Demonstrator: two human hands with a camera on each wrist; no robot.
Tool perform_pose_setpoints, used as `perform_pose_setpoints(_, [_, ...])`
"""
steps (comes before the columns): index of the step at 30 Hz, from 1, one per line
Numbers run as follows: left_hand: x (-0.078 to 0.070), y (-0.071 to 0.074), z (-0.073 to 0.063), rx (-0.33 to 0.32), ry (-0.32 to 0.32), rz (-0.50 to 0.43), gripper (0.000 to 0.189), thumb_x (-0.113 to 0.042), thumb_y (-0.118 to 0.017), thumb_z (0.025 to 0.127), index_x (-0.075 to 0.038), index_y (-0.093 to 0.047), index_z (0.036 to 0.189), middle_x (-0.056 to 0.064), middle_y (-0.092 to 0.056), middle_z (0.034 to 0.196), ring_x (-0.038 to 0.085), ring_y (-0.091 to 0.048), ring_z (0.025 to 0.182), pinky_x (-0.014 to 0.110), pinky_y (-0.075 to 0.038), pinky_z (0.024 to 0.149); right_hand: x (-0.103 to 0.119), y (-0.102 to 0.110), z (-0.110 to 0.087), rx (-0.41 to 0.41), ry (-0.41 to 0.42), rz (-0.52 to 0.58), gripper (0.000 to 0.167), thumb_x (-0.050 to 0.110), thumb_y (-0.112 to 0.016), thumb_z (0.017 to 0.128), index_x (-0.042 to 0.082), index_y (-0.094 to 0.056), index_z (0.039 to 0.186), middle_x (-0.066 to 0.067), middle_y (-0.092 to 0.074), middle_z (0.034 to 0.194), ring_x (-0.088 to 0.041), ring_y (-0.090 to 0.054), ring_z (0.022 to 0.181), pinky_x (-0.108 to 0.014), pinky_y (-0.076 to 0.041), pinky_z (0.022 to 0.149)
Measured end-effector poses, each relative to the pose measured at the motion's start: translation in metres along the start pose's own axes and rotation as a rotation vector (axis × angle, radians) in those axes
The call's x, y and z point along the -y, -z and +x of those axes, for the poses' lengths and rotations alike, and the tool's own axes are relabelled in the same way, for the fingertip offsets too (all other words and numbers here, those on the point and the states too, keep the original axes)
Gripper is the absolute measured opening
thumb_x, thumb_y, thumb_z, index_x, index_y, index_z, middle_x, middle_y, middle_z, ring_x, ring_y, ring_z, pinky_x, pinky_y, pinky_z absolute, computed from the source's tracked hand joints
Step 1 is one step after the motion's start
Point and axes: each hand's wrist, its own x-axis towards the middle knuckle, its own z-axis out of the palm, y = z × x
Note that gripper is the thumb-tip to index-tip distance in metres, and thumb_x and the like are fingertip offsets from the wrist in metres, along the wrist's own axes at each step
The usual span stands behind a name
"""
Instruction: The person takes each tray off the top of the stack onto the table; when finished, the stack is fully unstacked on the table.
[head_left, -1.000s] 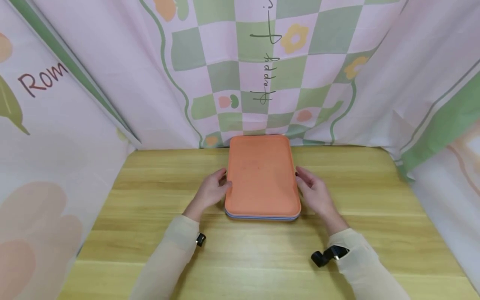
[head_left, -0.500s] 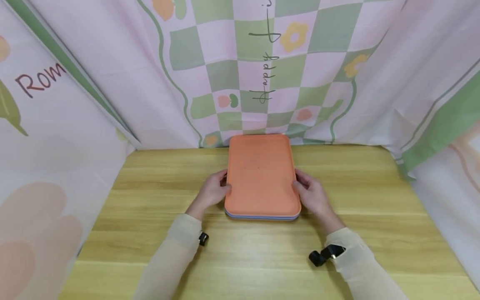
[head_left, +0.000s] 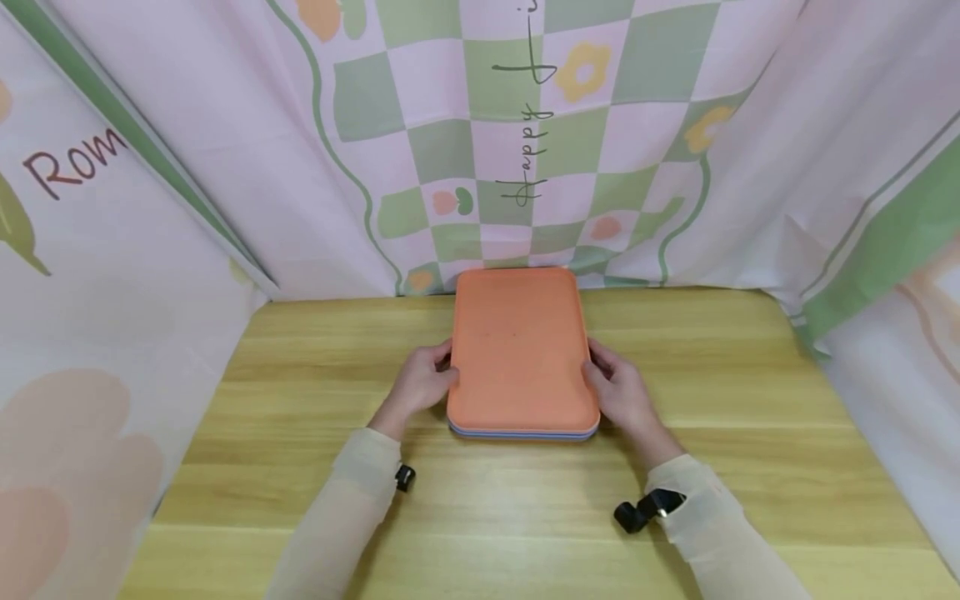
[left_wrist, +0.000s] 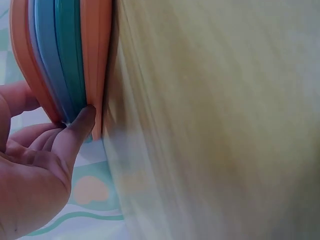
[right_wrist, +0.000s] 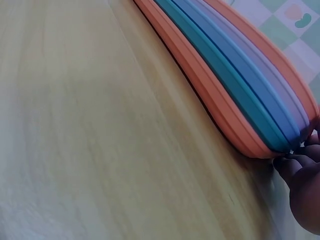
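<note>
A stack of rectangular plastic trays (head_left: 517, 350) lies at the far edge of the table. Orange is uppermost; in the wrist views, lavender, blue (right_wrist: 250, 80) and teal (left_wrist: 70, 55) layers show above another orange tray (left_wrist: 95, 60) at the bottom. My left hand (head_left: 420, 382) grips the stack's left side, thumb at the top rim and a fingertip reaching the lowest orange tray. On the opposite side my right hand (head_left: 622, 390) holds the stack likewise, thumb over the top edge, its other fingers along the side and partly hidden.
The trays rest on a wood-grain table (head_left: 480, 517). Right behind them hangs a checkered, flower-printed curtain (head_left: 510, 150), with more printed cloth (head_left: 112, 317) at the left and right. Black wrist devices (head_left: 637, 512) are strapped over both sleeves.
The right hand has closed in on the tray stack, its thumb now over the top edge. The left hand has settled against its side. The stack stays in place; the view shifts slightly.
</note>
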Motion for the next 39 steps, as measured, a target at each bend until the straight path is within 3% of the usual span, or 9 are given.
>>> perform_pose_setpoints(5, [0.0,0.004,0.0,-0.008,0.001,-0.028,0.062,-0.004,-0.06,0.098,-0.007,-0.052,0.159,0.015,-0.065,0.152,0.03,-0.067,0.135,0.044,-0.061,0.107,0.0,-0.002,-0.001,-0.008,-0.002,-0.058,0.055,0.023,-0.047,0.117,0.0,-0.039,0.166,-0.027,-0.048,0.164,-0.041,-0.055,0.147,-0.03,-0.054,0.112])
perform_pose_setpoints(8, [0.002,0.006,0.001,-0.009,-0.003,-0.052,0.061,-0.002,-0.059,0.098,-0.003,-0.052,0.158,0.018,-0.065,0.152,0.031,-0.066,0.137,0.044,-0.06,0.11,0.0,-0.004,-0.001,-0.039,-0.008,-0.064,0.053,0.024,-0.045,0.117,0.0,-0.041,0.164,-0.026,-0.048,0.164,-0.042,-0.054,0.147,-0.048,-0.048,0.12])
perform_pose_setpoints(11, [0.004,0.008,0.001,-0.002,0.003,-0.087,0.06,0.0,-0.058,0.098,0.001,-0.05,0.158,0.022,-0.063,0.151,0.034,-0.066,0.138,0.044,-0.059,0.111,-0.001,-0.005,0.0,-0.066,-0.016,-0.053,0.051,0.022,-0.046,0.117,0.0,-0.045,0.162,-0.027,-0.049,0.163,-0.043,-0.054,0.147,-0.054,-0.044,0.123])
perform_pose_setpoints(16, [0.008,0.012,0.0,0.006,0.009,-0.153,0.059,0.003,-0.056,0.099,0.007,-0.048,0.157,0.029,-0.062,0.149,0.04,-0.065,0.137,0.045,-0.059,0.111,-0.003,-0.006,0.001,-0.086,-0.024,-0.066,0.049,0.016,-0.049,0.114,0.0,-0.047,0.161,-0.026,-0.052,0.16,-0.04,-0.055,0.146,-0.047,-0.047,0.121])
perform_pose_setpoints(21, [0.011,0.016,-0.002,-0.034,0.038,-0.217,0.059,0.008,-0.056,0.096,0.008,-0.051,0.155,0.031,-0.065,0.144,0.041,-0.067,0.134,0.045,-0.061,0.107,-0.002,-0.005,0.002,-0.086,-0.026,-0.061,0.049,0.016,-0.051,0.114,0.0,-0.049,0.16,-0.024,-0.054,0.159,-0.036,-0.056,0.145,-0.008,-0.046,0.104])
perform_pose_setpoints(25, [0.014,0.018,-0.004,-0.083,0.066,-0.282,0.055,0.01,-0.058,0.096,0.008,-0.055,0.151,0.032,-0.066,0.142,0.042,-0.067,0.133,0.044,-0.062,0.106,0.0,-0.005,0.002,-0.095,-0.023,-0.042,0.048,0.015,-0.052,0.114,0.0,-0.05,0.159,-0.024,-0.055,0.158,-0.037,-0.056,0.144,0.004,-0.038,0.093])
perform_pose_setpoints(30, [0.017,0.018,-0.006,-0.145,0.099,-0.363,0.051,0.011,-0.06,0.097,0.008,-0.059,0.148,0.032,-0.066,0.141,0.043,-0.067,0.133,0.043,-0.061,0.107,-0.001,-0.006,0.002,-0.096,-0.033,-0.053,0.048,0.014,-0.052,0.114,0.001,-0.051,0.159,-0.023,-0.055,0.158,-0.036,-0.057,0.143,0.001,-0.041,0.095])
perform_pose_setpoints(36, [0.022,0.021,-0.008,-0.229,0.148,-0.43,0.048,0.011,-0.063,0.097,0.009,-0.061,0.145,0.033,-0.067,0.14,0.042,-0.068,0.132,0.035,-0.062,0.105,-0.001,-0.005,0.002,-0.081,-0.048,-0.065,0.048,0.016,-0.05,0.114,0.002,-0.049,0.16,-0.023,-0.054,0.159,-0.036,-0.058,0.143,-0.035,-0.052,0.114])
perform_pose_setpoints(39, [0.024,0.023,-0.01,-0.265,0.175,-0.478,0.048,0.011,-0.063,0.097,0.01,-0.062,0.144,0.033,-0.067,0.14,0.036,-0.069,0.13,0.026,-0.063,0.098,0.0,-0.004,0.002,-0.081,-0.052,-0.059,0.048,0.016,-0.05,0.114,0.002,-0.049,0.16,-0.023,-0.054,0.16,-0.036,-0.057,0.144,-0.041,-0.051,0.116])
